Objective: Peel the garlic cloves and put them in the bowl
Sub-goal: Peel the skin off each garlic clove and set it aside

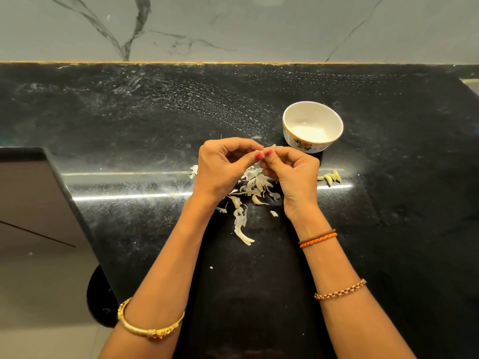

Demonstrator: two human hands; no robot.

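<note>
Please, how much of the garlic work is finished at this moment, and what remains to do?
Done: a pile of peels lies on the counter, and a few peeled cloves sit beside the right hand. In hand: both hands, left hand too, pinch one clove between the fingertips. Left: the bowl looks empty, so the cloves must go in.

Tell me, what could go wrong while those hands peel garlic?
The clove pinched between the left hand and right hand is mostly hidden and could slip into the peel scraps below. The peeled cloves lie loose on the black counter, not in the bowl, so skins might mix with them.
</note>
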